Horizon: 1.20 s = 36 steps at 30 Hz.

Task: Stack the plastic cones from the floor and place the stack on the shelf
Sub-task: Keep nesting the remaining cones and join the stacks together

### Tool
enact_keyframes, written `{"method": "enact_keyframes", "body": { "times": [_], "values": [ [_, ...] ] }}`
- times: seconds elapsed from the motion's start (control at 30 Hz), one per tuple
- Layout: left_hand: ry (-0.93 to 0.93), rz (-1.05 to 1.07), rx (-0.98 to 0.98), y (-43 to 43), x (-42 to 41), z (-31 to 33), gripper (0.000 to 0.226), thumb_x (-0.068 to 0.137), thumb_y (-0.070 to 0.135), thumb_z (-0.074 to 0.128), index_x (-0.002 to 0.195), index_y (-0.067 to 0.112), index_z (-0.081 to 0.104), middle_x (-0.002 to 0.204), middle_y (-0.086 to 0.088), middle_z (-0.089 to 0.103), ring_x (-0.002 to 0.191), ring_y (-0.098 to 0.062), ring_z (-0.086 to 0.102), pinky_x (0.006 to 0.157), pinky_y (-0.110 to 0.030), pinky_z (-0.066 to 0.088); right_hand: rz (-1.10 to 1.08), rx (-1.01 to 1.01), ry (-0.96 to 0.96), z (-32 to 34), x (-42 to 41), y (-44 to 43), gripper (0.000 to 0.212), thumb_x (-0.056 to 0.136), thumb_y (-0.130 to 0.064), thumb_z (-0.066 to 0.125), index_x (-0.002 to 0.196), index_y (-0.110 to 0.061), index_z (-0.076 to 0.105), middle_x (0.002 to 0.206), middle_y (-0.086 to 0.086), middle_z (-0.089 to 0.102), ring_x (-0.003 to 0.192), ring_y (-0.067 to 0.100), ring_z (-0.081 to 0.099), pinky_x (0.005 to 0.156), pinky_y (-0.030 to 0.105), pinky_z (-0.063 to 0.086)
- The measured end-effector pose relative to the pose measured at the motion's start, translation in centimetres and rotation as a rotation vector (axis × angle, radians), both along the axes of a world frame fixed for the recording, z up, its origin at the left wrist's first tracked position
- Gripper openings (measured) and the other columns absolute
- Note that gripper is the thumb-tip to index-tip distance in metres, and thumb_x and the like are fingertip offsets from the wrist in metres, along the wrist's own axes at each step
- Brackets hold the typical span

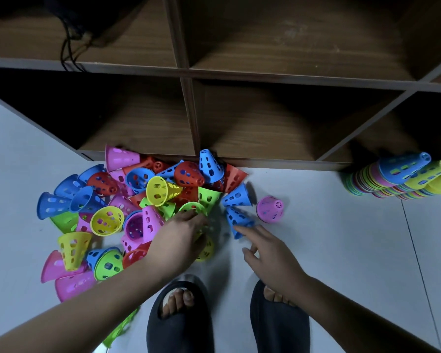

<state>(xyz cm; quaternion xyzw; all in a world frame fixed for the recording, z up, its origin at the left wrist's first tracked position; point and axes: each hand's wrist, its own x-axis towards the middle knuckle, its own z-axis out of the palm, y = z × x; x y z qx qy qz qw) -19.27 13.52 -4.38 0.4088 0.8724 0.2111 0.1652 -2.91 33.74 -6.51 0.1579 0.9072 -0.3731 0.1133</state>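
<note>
Several loose perforated plastic cones (138,200) in blue, red, yellow, green and pink lie heaped on the floor against the foot of the wooden shelf (189,72). My left hand (178,238) reaches over the heap, its fingertips on the rim of a green cone (192,207). A yellow-green cone (208,250) lies partly hidden under its thumb. My right hand (262,248) is spread, its index finger touching a blue cone (236,219) lying on its side. A pink cone (270,208) stands alone further right.
Long stacks of nested cones (392,179) lie at the right by the shelf's bottom corner. My two feet in dark slippers (178,317) stand just behind the hands. A black bag with cords (71,34) sits in the upper left compartment. Pale floor (341,250) extends right.
</note>
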Motion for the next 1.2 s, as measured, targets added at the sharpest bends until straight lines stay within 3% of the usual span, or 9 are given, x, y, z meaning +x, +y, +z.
{"method": "enact_keyframes", "body": {
  "times": [0.23,0.47,0.57,0.67,0.77,0.83,0.93,1.07,1.2],
  "values": [
    [0.055,-0.014,-0.037,0.0,0.1,-0.1,0.036,0.082,0.018,0.077,0.115,0.031,0.075,0.105,0.005,0.072,0.096,-0.024,0.069,0.075,-0.038,0.060,-0.071,-0.107,-0.028,-0.6,-1.0,0.5,0.047,0.104,-0.012,0.051,0.144,-0.035,0.057,0.137,-0.021,0.055,0.101,-0.001,0.062,0.088,0.019,0.049],
    [0.081,0.074,0.026,0.5,-0.7,0.7,0.030,0.087,0.010,0.076,0.113,0.025,0.073,0.097,0.003,0.072,0.090,-0.024,0.067,0.066,-0.039,0.058,-0.231,-0.079,0.098,0.5,-1.2,1.0,0.010,0.100,-0.019,0.066,0.103,-0.026,0.072,0.094,-0.014,0.068,0.085,0.011,0.065,0.076,0.035,0.056],
    [0.056,0.097,0.092,0.9,-0.9,1.4,0.025,0.094,0.013,0.072,0.113,0.029,0.070,0.096,0.006,0.072,0.088,-0.020,0.068,0.066,-0.040,0.059,-0.297,-0.117,0.108,1.5,-1.2,1.6,0.011,0.101,-0.018,0.066,0.104,-0.028,0.069,0.088,-0.013,0.070,0.081,0.008,0.069,0.073,0.034,0.058],
    [-0.017,0.138,0.153,1.5,-0.9,2.1,0.026,0.100,0.026,0.068,0.123,0.036,0.064,0.099,0.008,0.073,0.086,-0.015,0.071,0.069,-0.039,0.060,-0.401,-0.196,0.128,2.5,-1.2,2.5,0.018,0.103,-0.016,0.065,0.112,-0.031,0.066,0.088,-0.013,0.072,0.081,0.007,0.072,0.078,0.031,0.060],
    [-0.117,0.207,0.151,2.2,-0.7,3.0,0.053,0.097,0.025,0.075,0.142,0.040,0.051,0.101,0.013,0.076,0.083,-0.010,0.075,0.070,-0.033,0.062,-0.478,-0.235,0.187,3.4,-1.5,3.7,0.026,0.103,-0.015,0.064,0.123,-0.032,0.061,0.092,-0.011,0.074,0.083,0.010,0.074,0.078,0.026,0.058],
    [-0.172,0.238,0.132,2.7,-0.8,3.3,0.058,0.093,0.030,0.081,0.142,0.041,0.051,0.101,0.017,0.077,0.082,-0.004,0.074,0.071,-0.027,0.061,-0.514,-0.245,0.212,3.9,-1.7,4.6,0.031,0.104,-0.015,0.062,0.130,-0.033,0.058,0.090,-0.011,0.075,0.083,0.008,0.074,0.077,0.022,0.055],
    [-0.307,0.307,0.125,3.2,-0.9,3.3,0.049,0.090,0.033,0.085,0.132,0.039,0.061,0.095,0.022,0.076,0.081,0.008,0.071,0.071,-0.012,0.056,-0.617,-0.294,0.220,3.7,-1.7,6.0,0.022,0.105,-0.015,0.061,0.124,-0.026,0.062,0.088,-0.007,0.076,0.078,0.010,0.074,0.075,0.030,0.057],
    [-0.580,0.404,0.165,3.9,-0.8,3.3,0.032,0.098,0.018,0.077,0.124,0.033,0.069,0.091,0.017,0.080,0.082,-0.002,0.076,0.078,-0.036,0.065,-0.805,-0.439,0.185,2.1,-1.3,7.5,0.007,0.104,-0.012,0.062,0.105,-0.014,0.069,0.082,0.004,0.076,0.071,0.019,0.071,0.068,0.037,0.058],
    [-0.766,0.461,0.242,4.6,-1.0,3.8,0.018,0.102,0.015,0.070,0.116,0.028,0.072,0.095,0.007,0.082,0.087,-0.011,0.078,0.078,-0.034,0.063,-0.929,-0.538,0.127,0.5,-1.0,8.2,0.008,0.102,-0.009,0.063,0.100,-0.008,0.071,0.079,0.012,0.074,0.072,0.026,0.070,0.069,0.040,0.062]
  ]
}}
